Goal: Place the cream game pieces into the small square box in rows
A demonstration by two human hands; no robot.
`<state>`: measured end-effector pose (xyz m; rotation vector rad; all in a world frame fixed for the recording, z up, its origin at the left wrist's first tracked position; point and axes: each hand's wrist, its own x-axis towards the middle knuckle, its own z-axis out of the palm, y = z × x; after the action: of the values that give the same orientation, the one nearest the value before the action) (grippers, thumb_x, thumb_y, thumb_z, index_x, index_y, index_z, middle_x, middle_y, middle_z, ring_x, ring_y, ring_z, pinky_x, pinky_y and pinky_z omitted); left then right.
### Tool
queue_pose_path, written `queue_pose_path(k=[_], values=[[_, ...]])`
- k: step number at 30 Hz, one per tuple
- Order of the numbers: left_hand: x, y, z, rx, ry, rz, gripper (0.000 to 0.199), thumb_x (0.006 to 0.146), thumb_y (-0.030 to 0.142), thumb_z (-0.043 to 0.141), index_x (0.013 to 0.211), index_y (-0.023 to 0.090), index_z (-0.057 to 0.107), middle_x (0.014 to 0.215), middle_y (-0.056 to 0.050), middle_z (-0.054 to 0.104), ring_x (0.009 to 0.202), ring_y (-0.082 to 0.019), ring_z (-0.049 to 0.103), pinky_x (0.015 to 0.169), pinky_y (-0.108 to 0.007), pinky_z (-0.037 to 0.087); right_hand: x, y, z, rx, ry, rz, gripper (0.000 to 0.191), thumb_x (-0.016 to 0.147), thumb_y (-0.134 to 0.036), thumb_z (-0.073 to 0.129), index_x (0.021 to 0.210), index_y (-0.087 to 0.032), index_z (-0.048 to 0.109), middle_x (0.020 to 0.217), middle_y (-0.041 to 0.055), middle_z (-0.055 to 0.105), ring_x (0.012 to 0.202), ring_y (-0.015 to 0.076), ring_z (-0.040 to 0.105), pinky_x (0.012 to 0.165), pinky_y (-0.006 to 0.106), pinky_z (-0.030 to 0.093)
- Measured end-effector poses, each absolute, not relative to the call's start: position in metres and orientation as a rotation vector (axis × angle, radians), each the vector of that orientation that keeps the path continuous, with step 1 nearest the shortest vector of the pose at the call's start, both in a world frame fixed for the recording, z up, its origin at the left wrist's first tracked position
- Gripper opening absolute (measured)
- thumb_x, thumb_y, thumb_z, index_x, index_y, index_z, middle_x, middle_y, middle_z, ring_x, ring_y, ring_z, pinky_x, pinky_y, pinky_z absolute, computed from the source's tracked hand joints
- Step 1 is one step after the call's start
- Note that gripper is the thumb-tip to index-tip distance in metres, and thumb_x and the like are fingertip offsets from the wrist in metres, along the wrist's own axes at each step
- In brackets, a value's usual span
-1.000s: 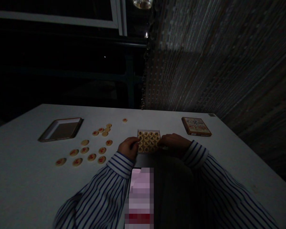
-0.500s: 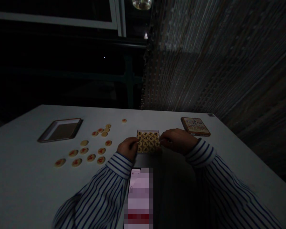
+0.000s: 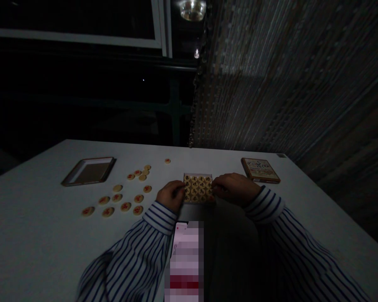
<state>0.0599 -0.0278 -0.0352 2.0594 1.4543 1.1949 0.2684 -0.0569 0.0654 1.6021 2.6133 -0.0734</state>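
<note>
A small open box (image 3: 198, 174) sits in front of me, filled with rows of round xiangqi pieces (image 3: 194, 185), nearly all with black characters. One red-marked piece (image 3: 210, 198) shows in its lower right corner. At the box's left edge, my left hand (image 3: 170, 195) is closed, thumb and finger pinching the wall. My right hand (image 3: 236, 188) grips the right edge with bent fingers; its fingertips are partly hidden in the dark. Loose red-marked pieces (image 3: 125, 206) are scattered on the table to the left, some of them with blank faces upward.
An open shallow tray or lid (image 3: 69, 178) lies at the far left of the white table (image 3: 44, 235). Toward the far right is a printed flat box (image 3: 261, 170). A lit phone (image 3: 180, 237) is near my left forearm. A string curtain (image 3: 255, 84) hangs behind the right side.
The view has shifted slightly, so everything on the table appears a little farther right. Both hands stay at the box's sides. The red-marked piece in its lower right corner is now visible.
</note>
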Motion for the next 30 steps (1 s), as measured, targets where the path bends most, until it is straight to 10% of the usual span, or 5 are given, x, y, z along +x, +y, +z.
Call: queue_pose_path(k=[30], values=[[-0.079,-0.04,0.002,2.236,1.772,0.737,0.036,0.065,0.045,0.05,0.085,0.019,0.062,0.083,-0.005,0.066,0.076,-0.018,0.06,0.067,-0.026,0.047,0.215,-0.056,0.077,1.462,2.853,-0.079,0.031,0.08,-0.031,0.036,0.098,-0.019,0.058,0.095,0.0065,0.06,0.087,0.0165,0.053,0.076,0.025,0.034]])
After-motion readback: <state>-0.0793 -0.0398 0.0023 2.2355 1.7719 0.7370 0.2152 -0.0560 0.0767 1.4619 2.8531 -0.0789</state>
